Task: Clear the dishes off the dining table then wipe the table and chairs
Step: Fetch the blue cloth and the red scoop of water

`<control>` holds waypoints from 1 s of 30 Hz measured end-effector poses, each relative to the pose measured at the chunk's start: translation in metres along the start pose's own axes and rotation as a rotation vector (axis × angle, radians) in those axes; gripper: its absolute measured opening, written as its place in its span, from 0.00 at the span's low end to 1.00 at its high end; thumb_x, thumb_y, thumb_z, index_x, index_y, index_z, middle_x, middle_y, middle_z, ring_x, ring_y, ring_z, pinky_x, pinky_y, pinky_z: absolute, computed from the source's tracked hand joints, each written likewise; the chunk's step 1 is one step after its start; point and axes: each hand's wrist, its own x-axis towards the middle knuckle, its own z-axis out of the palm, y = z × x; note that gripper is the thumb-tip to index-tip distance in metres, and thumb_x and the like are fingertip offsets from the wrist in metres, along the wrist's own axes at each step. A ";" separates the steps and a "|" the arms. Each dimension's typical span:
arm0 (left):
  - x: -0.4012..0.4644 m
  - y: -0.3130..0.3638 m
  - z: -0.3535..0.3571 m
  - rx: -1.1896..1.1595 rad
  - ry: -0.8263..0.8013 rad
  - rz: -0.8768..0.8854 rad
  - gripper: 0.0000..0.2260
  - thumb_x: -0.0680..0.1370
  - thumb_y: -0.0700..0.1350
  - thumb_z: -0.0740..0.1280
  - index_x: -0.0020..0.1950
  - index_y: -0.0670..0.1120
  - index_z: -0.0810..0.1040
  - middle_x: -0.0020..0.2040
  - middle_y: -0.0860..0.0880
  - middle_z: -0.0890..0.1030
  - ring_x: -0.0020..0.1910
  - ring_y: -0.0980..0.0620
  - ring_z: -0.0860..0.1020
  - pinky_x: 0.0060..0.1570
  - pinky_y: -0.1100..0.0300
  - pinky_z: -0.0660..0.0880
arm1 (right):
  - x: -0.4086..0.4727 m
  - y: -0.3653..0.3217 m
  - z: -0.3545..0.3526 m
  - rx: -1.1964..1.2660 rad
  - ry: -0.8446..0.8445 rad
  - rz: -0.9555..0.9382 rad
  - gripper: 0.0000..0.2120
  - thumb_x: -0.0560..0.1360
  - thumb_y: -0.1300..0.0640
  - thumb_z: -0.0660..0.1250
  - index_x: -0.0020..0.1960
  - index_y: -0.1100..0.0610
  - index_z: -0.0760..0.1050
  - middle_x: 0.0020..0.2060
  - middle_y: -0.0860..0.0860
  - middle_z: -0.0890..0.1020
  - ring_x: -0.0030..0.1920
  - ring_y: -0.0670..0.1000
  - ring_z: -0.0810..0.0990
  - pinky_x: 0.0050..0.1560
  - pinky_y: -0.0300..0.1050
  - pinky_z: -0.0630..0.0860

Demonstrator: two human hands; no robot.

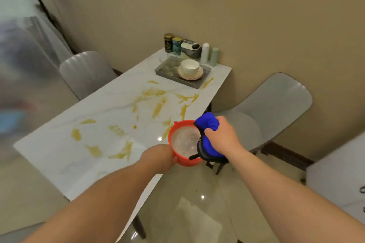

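My left hand (159, 157) grips the near rim of an orange bucket (184, 161) of foamy water at the table's right edge. My right hand (221, 134) holds a bunched blue cloth (207, 121) over the bucket's right side; the cloth's dark lower end hangs over the rim. The white marble table (59, 156) is smeared with several yellow-brown streaks (158, 109). At its far end a grey tray (205, 73) carries a white bowl (189, 67) on a pink plate (199, 75) and clear glasses.
Tins (168, 42), a grey container (190, 49) and two slim bottles (209, 54) stand against the wall behind the tray. One grey chair (85, 71) is at the table's left, another grey chair (276, 100) at its right. Glossy tiled floor (197, 213) lies below.
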 end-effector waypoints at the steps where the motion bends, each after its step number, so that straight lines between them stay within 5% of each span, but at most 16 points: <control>1: 0.002 -0.014 0.002 -0.014 -0.002 -0.025 0.13 0.82 0.51 0.55 0.50 0.51 0.78 0.45 0.52 0.78 0.48 0.47 0.79 0.46 0.53 0.77 | 0.011 -0.006 0.013 -0.011 -0.035 -0.014 0.20 0.77 0.56 0.64 0.68 0.52 0.69 0.53 0.49 0.78 0.53 0.53 0.77 0.51 0.47 0.72; 6: 0.012 -0.070 0.014 -0.059 -0.002 -0.194 0.10 0.83 0.50 0.56 0.49 0.52 0.76 0.42 0.53 0.74 0.45 0.49 0.76 0.39 0.55 0.72 | 0.066 -0.029 0.069 -0.087 -0.195 -0.093 0.23 0.77 0.54 0.64 0.72 0.52 0.66 0.54 0.49 0.77 0.54 0.53 0.77 0.52 0.50 0.76; 13: 0.038 -0.106 0.018 -0.181 0.033 -0.454 0.10 0.83 0.51 0.57 0.49 0.51 0.76 0.43 0.53 0.75 0.44 0.49 0.75 0.43 0.55 0.76 | 0.158 -0.053 0.117 -0.165 -0.398 -0.184 0.23 0.79 0.54 0.63 0.73 0.54 0.64 0.52 0.49 0.74 0.50 0.52 0.74 0.47 0.46 0.70; 18: 0.062 -0.116 0.009 -0.277 0.072 -0.631 0.09 0.83 0.52 0.57 0.46 0.51 0.71 0.42 0.51 0.75 0.42 0.48 0.75 0.43 0.55 0.75 | 0.219 -0.076 0.141 -0.176 -0.480 -0.215 0.23 0.79 0.54 0.63 0.72 0.55 0.65 0.51 0.50 0.76 0.49 0.52 0.76 0.36 0.41 0.67; 25: 0.094 -0.154 -0.004 -0.387 0.136 -0.762 0.09 0.83 0.51 0.58 0.45 0.51 0.69 0.43 0.49 0.76 0.43 0.48 0.74 0.42 0.56 0.73 | 0.257 -0.117 0.193 -0.070 -0.534 -0.139 0.18 0.78 0.55 0.62 0.67 0.56 0.69 0.50 0.51 0.77 0.46 0.52 0.77 0.37 0.43 0.70; 30: 0.120 -0.216 -0.007 -0.436 0.163 -0.771 0.11 0.82 0.52 0.59 0.52 0.47 0.76 0.48 0.47 0.80 0.48 0.45 0.80 0.45 0.53 0.78 | 0.274 -0.146 0.235 -0.044 -0.529 -0.133 0.17 0.78 0.56 0.63 0.66 0.55 0.69 0.48 0.48 0.78 0.47 0.52 0.78 0.44 0.46 0.72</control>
